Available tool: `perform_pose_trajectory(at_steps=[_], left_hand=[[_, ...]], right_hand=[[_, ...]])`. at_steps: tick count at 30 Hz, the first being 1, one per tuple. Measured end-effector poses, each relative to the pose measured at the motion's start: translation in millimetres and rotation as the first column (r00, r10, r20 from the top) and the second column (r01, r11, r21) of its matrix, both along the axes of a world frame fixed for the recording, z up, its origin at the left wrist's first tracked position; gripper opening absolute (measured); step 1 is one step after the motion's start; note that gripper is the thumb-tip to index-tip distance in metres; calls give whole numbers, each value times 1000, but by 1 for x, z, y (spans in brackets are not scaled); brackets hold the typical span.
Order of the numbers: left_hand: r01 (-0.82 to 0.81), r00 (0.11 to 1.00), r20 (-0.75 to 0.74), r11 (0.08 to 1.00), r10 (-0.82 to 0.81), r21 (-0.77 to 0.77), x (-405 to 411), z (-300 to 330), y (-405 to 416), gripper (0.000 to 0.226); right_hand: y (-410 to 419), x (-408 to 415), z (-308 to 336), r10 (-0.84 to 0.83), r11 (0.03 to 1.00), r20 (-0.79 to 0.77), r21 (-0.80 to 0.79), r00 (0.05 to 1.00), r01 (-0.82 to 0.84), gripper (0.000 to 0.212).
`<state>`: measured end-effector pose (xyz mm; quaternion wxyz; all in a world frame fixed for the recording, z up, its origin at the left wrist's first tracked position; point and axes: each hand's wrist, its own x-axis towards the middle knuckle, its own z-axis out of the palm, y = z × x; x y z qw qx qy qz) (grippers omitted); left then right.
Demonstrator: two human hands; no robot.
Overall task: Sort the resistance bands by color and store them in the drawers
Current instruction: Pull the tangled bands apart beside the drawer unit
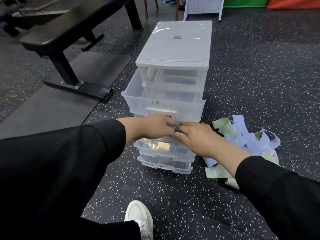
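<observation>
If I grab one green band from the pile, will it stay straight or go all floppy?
Probably floppy: the green bands lie folded and curled on the floor, not flat. Likely light too, since they look like thin strips. One may drag others along, because the pile is tangled with the purple bands.

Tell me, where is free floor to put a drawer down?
Bare floor lies before the drawer unit, between it and the shoe; more lies right of the unit. Crowded: the band pile at its right, the bench at its left.
</observation>
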<state>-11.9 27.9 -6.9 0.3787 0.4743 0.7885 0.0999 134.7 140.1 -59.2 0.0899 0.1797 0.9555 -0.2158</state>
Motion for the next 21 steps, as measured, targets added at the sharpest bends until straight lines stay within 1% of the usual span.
perform_pose_trajectory(at_steps=[1, 2, 3, 6, 8, 10, 12, 16, 18, 21], left_hand=[[-11, 1000, -1, 1000, 11, 3, 1, 4, -2, 33], [-19, 1000, 0, 1000, 19, -2, 3, 7, -3, 39], [-24, 1000, 1, 1000, 24, -7, 5, 10, -5, 40], [-36, 999, 22, 999, 36, -13, 9, 16, -13, 25], [-47, 999, 24, 999, 47, 6, 12, 22, -16, 12], [-78, 997, 14, 996, 78, 32, 15, 26, -19, 16], [-105, 994, -29, 993, 107, 55, 19, 30, -22, 25], [-100, 992, -71, 989, 108, 105, 28, 37, -26, 38], [-126, 986, -89, 978, 142, 166, 33, 42, -25, 34], [-159, 976, -106, 958, 188, 237, 41, 47, -20, 23]], right_hand=[[0, 1, 0, 12, 1000, -10, -1, 1000, -12, 74], [0, 2, 0, 19, 1000, -19, -5, 1000, -19, 73], [-1, 3, 1, 25, 1000, -27, -10, 999, -25, 68], [-5, 7, 7, 26, 998, -63, -53, 998, -30, 45], [-6, 11, 12, 20, 996, -103, -80, 995, -28, 37], [-7, 15, 17, 2, 995, -158, -102, 987, -19, 31], [-9, 20, 20, -41, 992, -204, -129, 978, 14, 24], [-13, 27, 20, -130, 984, -281, -152, 951, 89, 12], [-14, 28, 21, -226, 965, -326, -207, 918, 164, 16], [-14, 29, 27, -380, 902, -346, -343, 858, 261, 32]])
